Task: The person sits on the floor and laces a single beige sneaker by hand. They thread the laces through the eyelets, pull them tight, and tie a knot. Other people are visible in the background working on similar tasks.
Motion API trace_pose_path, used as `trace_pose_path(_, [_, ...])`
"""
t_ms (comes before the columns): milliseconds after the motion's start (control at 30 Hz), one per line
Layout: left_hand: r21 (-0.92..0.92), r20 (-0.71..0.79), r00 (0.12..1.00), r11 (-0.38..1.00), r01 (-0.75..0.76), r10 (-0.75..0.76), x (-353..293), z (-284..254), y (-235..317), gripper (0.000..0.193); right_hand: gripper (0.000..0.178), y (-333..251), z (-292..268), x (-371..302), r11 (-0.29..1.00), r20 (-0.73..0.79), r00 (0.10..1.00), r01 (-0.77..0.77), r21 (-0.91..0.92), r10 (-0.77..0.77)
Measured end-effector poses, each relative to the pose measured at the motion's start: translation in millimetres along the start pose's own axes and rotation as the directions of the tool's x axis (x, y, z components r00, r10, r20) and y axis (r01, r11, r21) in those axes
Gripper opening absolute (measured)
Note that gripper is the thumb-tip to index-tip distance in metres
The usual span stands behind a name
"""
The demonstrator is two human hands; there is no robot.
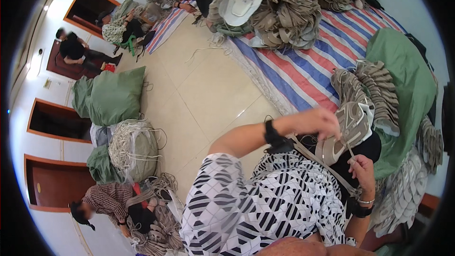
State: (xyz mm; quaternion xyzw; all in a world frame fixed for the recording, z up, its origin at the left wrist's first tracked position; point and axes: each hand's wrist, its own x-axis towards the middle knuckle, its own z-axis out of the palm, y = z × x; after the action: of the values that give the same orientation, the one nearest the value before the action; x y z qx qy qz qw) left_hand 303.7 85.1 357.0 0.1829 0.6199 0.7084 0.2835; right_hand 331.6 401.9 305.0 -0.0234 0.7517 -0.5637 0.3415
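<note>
Two hands worked on a grey and beige mesh shoe upper (348, 128) held over the lap.

The left hand (316, 122) lay on the left edge of the shoe upper, its grip clenched on the material there, so the upper stood just to the right of that grip and partly under the fingers. The right hand (362, 169) was lower, below the upper, and its grip pinched a thin beige lace (350, 150) that ran up to the upper. Behind, a stack of similar grey uppers (374, 90) rested against a green fabric sack (407, 85), beside a striped blue, red and white plastic sheet (303, 71) on the floor.
</note>
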Motion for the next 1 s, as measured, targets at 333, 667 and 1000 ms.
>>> trace_pose_path(333, [0.093,-0.964,0.129,0.754,-0.651,0.231,-130,-205,55,0.011,0.024,70,-101,-75,0.190,-0.533,0.763,0.622,0.760,-0.366])
trace_pose_path(667, [0.008,-0.634,-0.026,0.041,0.999,0.773,-320,-381,91,0.026,0.028,240,-233,-268,0.050,-0.909,0.411,0.911,0.409,-0.066])
trace_pose_path(1000, [-0.256,-0.961,-0.074,-0.763,0.593,0.265,-382,-378,206,0.028,0.035,394,-132,-453,0.880,-0.863,-0.332,0.417,0.229,0.381])
